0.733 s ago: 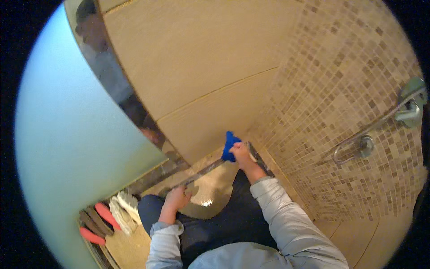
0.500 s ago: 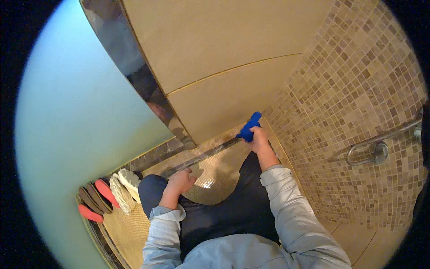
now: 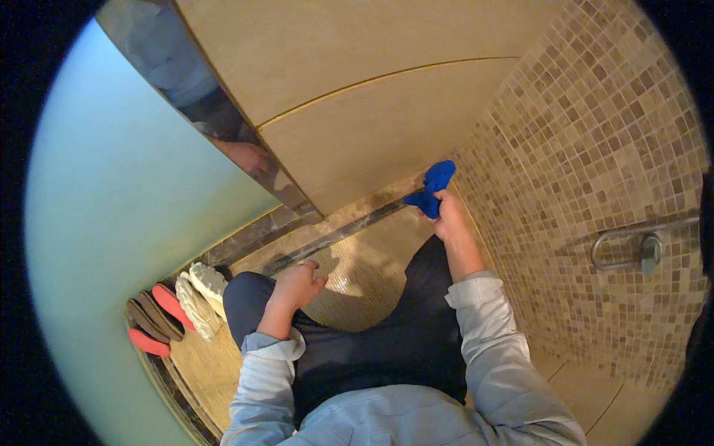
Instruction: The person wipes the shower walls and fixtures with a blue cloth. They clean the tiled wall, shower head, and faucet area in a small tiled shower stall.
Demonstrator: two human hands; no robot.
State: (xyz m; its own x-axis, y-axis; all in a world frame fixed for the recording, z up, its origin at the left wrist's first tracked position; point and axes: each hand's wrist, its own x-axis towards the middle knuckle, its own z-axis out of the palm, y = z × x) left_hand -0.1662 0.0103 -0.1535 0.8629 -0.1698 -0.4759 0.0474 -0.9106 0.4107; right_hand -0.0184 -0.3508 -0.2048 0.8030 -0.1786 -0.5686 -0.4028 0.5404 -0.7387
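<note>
My right hand [image 3: 449, 217] is closed on a bunched blue cloth [image 3: 437, 182], out at the corner where the beige wall panel meets the mosaic tile. The cloth is at or close to the stone ledge [image 3: 372, 217] along the wall's foot; whether it touches is not clear. My left hand [image 3: 295, 288] is by my left knee, thumb apart from the fingers, with nothing in it. Its other fingers are partly hidden from above.
On the left, cream shoes [image 3: 201, 301] stand beside brown slippers [image 3: 155, 316] and red slippers [image 3: 175, 308]. A frosted glass panel [image 3: 141, 163] rises behind them. A metal wall fixture [image 3: 644, 251] sticks out of the mosaic wall [image 3: 573, 171] at right. Ribbed flooring [image 3: 364, 275] lies between my knees.
My right hand has moved the blue cloth slightly up and to the right along the wall's foot, and the cloth has changed shape. The view has shifted a little; my left hand stays by the knee.
</note>
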